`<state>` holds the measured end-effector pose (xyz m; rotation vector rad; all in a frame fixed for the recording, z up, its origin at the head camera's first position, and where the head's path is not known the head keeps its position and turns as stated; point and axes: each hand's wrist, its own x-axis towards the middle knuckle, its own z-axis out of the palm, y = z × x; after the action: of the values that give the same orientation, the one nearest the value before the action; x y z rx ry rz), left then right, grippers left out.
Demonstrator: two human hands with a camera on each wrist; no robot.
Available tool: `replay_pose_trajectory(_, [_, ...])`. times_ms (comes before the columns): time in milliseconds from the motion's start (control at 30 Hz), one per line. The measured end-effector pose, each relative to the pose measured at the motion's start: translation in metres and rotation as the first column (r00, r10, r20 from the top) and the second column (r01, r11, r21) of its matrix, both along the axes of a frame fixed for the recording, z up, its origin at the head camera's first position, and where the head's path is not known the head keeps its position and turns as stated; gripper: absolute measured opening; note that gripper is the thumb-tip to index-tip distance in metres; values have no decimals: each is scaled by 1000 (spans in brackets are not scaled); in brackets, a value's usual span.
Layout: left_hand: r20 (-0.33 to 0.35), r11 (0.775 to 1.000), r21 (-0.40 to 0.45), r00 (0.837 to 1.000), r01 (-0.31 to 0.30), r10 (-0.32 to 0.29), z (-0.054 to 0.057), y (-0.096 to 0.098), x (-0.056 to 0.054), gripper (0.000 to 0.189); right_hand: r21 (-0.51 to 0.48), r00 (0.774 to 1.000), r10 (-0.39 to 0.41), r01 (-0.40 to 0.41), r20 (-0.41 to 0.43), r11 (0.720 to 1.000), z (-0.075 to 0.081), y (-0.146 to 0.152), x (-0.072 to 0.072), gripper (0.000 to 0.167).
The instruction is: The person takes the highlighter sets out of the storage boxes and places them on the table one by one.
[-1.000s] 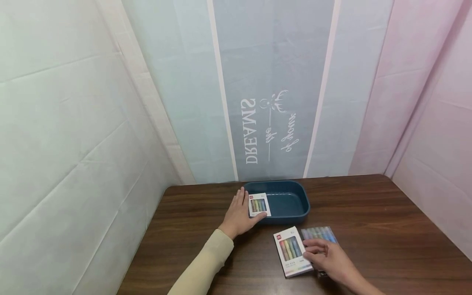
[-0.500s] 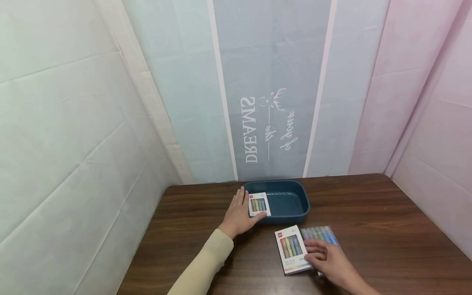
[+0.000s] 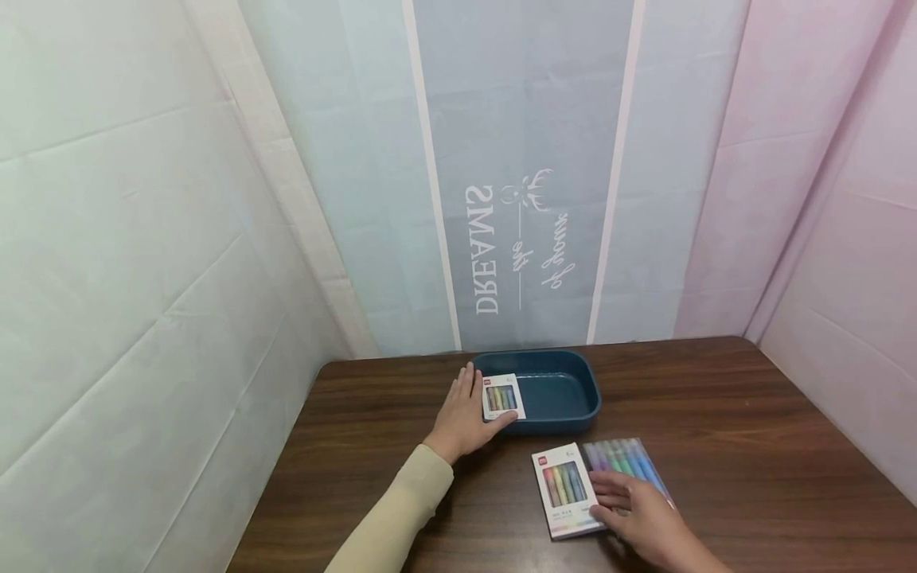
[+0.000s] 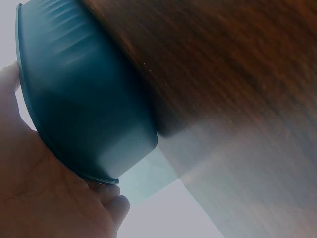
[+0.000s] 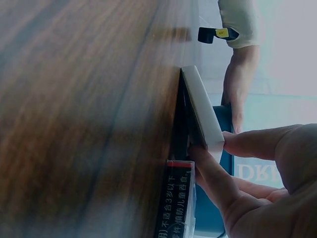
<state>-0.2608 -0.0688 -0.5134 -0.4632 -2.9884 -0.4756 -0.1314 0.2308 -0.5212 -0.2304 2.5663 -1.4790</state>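
Observation:
My left hand [image 3: 462,418] rests along the left rim of a dark blue bin [image 3: 560,426], fingers straight, thumb over the front rim. Under that thumb a small white crayon box [image 3: 504,398] lies at the bin's left end. My right hand [image 3: 643,516] pinches the right edge of a larger white crayon box [image 3: 566,489] in front of the bin. In the right wrist view, the thumb is above this box's edge [image 5: 203,106] and a finger beneath, so it stands tilted. A clear pack of coloured pens [image 3: 623,458] lies beside it, partly hidden by the hand.
Everything stands on a dark wood-grain table [image 3: 752,446]. The bin is near its back edge, close to a printed cloth backdrop [image 3: 530,119]. A pale cloth wall [image 3: 143,318] rises at the left and another [image 3: 852,318] at the right.
My right hand and the larger crayon box have shifted only slightly, and more of the pen pack shows beside them. The left hand, the bin and the small box stay put.

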Motion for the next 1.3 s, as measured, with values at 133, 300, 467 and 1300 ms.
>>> replay_pose_trajectory(133, [1, 1000, 7, 1000, -3, 3, 1, 0, 0, 111, 5, 1000, -23, 23, -6, 1000, 0, -2, 0, 55])
replay_pose_trajectory(300, [2, 1000, 7, 1000, -3, 3, 2, 0, -1, 111, -7, 998, -43, 42, -45, 999, -2, -5, 2, 59])
replay_pose_trajectory(467, [4, 1000, 1, 1000, 2, -2, 1, -1, -2, 112, 28, 997, -50, 52, -60, 998, -3, -6, 3, 64])
replay_pose_trajectory(1300, [25, 1000, 22, 1000, -3, 2, 8, -1, -4, 111, 167, 996, -2, -13, 91, 986, 15, -19, -1, 70])
